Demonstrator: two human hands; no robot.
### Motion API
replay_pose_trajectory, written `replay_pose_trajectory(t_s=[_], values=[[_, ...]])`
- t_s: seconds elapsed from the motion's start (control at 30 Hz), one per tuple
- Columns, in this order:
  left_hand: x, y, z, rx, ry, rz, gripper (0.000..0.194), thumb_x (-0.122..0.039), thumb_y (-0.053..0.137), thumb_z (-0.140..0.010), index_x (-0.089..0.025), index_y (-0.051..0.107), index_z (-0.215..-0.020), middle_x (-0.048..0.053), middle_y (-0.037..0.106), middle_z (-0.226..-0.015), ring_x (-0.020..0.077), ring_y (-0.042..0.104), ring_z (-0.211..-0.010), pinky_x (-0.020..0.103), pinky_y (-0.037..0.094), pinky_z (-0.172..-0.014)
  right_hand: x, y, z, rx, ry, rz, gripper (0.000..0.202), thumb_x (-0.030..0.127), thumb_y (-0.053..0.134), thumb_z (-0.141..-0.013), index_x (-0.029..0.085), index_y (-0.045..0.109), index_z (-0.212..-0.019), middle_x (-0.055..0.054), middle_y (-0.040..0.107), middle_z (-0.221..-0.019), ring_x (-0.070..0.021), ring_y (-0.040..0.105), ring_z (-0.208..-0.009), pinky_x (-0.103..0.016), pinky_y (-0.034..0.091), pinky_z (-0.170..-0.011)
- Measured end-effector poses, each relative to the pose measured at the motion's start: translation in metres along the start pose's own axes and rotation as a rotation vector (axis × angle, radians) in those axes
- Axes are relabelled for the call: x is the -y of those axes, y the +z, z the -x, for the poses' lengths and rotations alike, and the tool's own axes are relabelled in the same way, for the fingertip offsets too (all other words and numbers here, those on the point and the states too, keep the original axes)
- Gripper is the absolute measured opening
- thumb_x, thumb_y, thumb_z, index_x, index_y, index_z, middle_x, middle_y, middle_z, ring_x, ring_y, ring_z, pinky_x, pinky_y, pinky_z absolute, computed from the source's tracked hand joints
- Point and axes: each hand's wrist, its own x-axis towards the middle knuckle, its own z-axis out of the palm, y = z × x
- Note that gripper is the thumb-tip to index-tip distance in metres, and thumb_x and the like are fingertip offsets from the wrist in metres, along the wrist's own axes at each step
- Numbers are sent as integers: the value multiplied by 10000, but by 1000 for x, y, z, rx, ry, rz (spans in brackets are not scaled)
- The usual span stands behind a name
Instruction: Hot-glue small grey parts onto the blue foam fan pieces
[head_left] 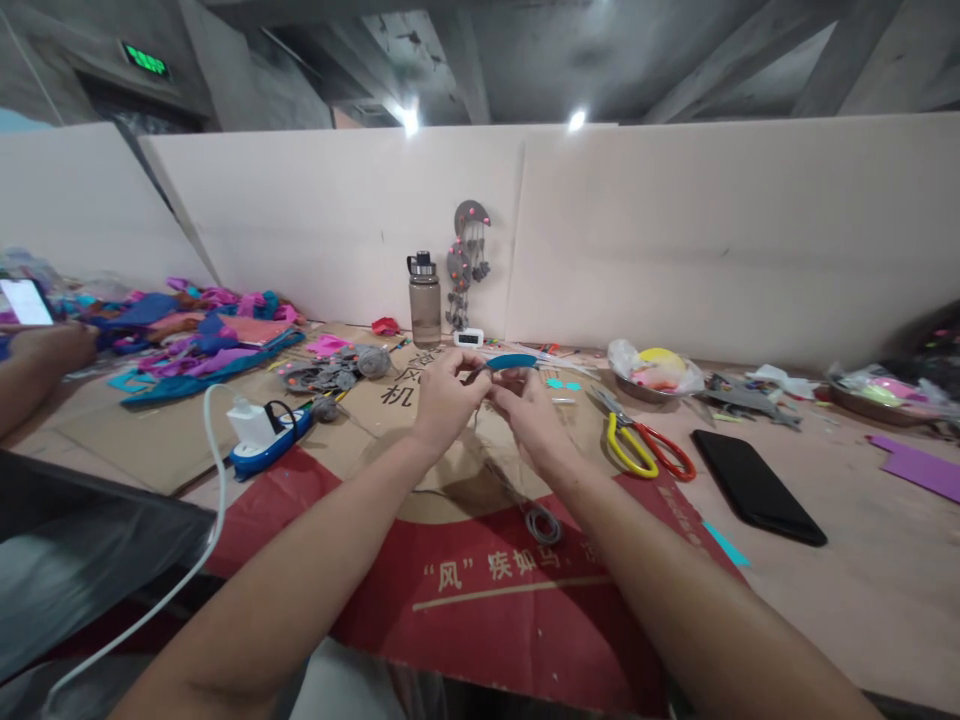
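Above the cardboard, my left hand and my right hand meet, fingers pinched together. A curved blue felt-like piece rises from between them; both hands appear to grip its lower edge. Grey yarn hangs down from the fingers and ends in a small coil over the red part of the cardboard. Whether a needle is in the fingers cannot be made out. Right of my right hand lie scissors with one yellow and one red handle. Small teal pieces rest just beyond that hand.
A water bottle and a grey hanging ornament stand by the white partition. A power strip with a white cable is at left, a black phone at right. Another person's hand holds a phone at far left.
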Motion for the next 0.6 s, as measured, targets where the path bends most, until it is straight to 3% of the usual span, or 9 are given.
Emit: replay_pose_trajectory(t_s=[0.07, 0.2, 0.4, 0.6], values=[[-2, 2, 2, 15, -14, 23, 92, -220, 607, -719, -172, 622, -796, 19, 637, -777, 103, 561, -609, 196, 444, -510, -2, 7, 2, -3, 57, -124, 315, 332, 622, -655, 239, 405, -863, 32, 529, -814, -122, 541, -724, -285, 473, -673], [2, 5, 1, 53, -99, 239, 141, -279, 633, -738, -158, 612, -806, 12, 623, -766, 90, 562, -564, 213, 480, -518, -2, -1, 1, -66, 75, 6, 221, 395, 571, -722, 225, 460, -810, 48, 477, -731, -95, 452, -609, -224, 396, -528], [5, 12, 1, 72, -247, 613, 187, -266, 701, -697, -129, 590, -758, 20, 629, -759, 125, 636, -723, 335, 568, -760, 2, -13, -1, -144, -34, 220, 193, 394, 572, -752, 208, 528, -780, 38, 500, -685, -106, 452, -622, -235, 377, -568], [-1, 11, 3, 74, -282, 655, 194, -282, 696, -701, -126, 588, -743, 22, 636, -747, 142, 656, -711, 358, 576, -764, 5, -12, -1, -157, -45, 175, 181, 379, 549, -756, 199, 527, -763, 18, 553, -711, -112, 485, -642, -234, 390, -575]])
